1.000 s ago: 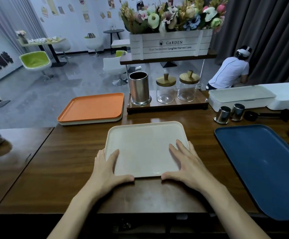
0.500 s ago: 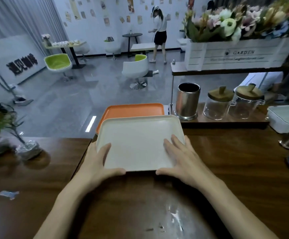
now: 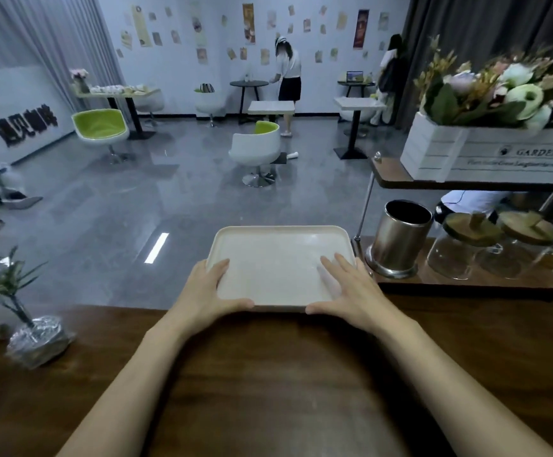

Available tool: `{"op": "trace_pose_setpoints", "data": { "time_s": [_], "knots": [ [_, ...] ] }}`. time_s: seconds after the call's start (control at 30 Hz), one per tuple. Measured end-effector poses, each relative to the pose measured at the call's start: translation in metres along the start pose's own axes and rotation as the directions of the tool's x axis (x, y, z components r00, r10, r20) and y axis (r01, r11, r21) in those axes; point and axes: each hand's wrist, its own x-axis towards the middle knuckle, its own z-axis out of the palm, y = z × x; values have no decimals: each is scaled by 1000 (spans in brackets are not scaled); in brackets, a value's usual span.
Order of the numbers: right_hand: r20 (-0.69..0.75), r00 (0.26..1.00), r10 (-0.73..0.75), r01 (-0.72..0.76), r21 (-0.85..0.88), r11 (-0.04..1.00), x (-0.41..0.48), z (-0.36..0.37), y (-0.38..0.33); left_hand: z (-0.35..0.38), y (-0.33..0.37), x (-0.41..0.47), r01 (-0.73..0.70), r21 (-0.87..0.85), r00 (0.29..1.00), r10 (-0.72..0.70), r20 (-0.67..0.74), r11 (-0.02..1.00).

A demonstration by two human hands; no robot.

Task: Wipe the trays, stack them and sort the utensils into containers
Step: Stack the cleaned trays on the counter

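Plainly, one dark wooden bench (image 3: 268,390) ran beneath both forearms and bore nearly all the rest. Up and to the right of the right hand, one white flower crate (image 3: 486,153) sat on a raised shelf (image 3: 397,179), likely put there for show and to keep it off the working surface. One cream tray (image 3: 278,255) lay directly under the fingertips of both hands, at the bench's far edge. I judged it was being set down or squared there as part of stacking. Whatever lay below it was hidden, so only one tray could be counted.

Two hands worked it. The left hand (image 3: 207,291) rested spread over the tray's near-left corner, fingers fairly straight along the left rim and thumb laid along the near rim. The right hand (image 3: 347,291) lay flat and spread inside the near-right corner, thumb likewise along the near rim. Neither was curled round the rim, which suited pressing or sliding more than lifting.

Well off to the left of the left hand stood one small potted plant (image 3: 34,338), its base wrapped in foil. Just to the right of the right hand, one steel canister (image 3: 400,239) stood upright and open-mouthed, probably meant to take utensils; none were in view. Further right stood two glass jars (image 3: 456,255) with wooden lids, sharing the canister's low wooden stand (image 3: 466,286)
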Motion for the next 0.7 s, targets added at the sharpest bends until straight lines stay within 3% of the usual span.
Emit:
{"op": "trace_pose_setpoints", "data": {
  "time_s": [0.53, 0.7],
  "knots": [
    [93, 993, 67, -63, -54, 997, 28, 9, 12, 14, -29, 31, -50, 117, 999, 51, -1, 992],
    [29, 998, 47, -45, -58, 997, 32, 10, 5, 17, -22, 41, -34, 268, 999, 35, 2, 963]
  ]
}}
